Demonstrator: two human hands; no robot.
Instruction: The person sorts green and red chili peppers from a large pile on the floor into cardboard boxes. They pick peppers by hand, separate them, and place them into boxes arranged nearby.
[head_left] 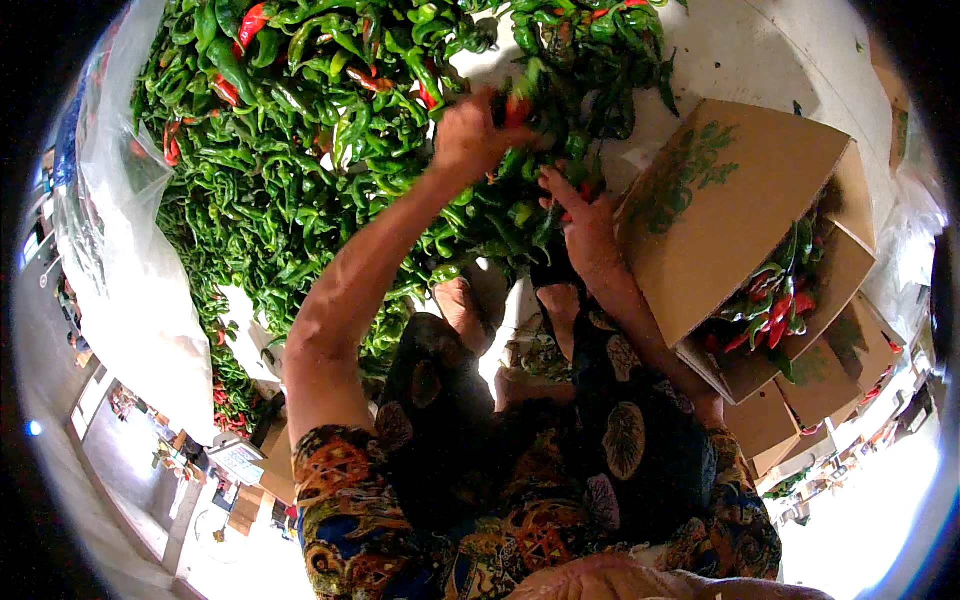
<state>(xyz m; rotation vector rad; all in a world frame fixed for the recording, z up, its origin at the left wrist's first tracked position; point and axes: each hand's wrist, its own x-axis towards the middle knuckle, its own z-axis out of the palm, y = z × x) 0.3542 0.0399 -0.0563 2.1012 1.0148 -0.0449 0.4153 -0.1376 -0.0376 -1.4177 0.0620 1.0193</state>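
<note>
A broad heap of long green chili peppers [270, 170], with some red ones among them, spreads in front of me. My left hand [470, 138] is closed at its right-hand part, blurred by motion. A chili pepper [517, 110], reddish with a green blur above it, is at its fingertips. Just to the right and nearer to me, my right hand [588, 222] has its fingers curled around chili peppers. Green and red show between its fingers, but how many it holds is hidden.
An open cardboard box [735, 190] with red and green peppers inside leans by my right arm, and more cardboard boxes [815, 375] stand behind it. Clear plastic sheeting [120, 240] hangs at the left. My bare feet [460, 310] touch the heap's near edge.
</note>
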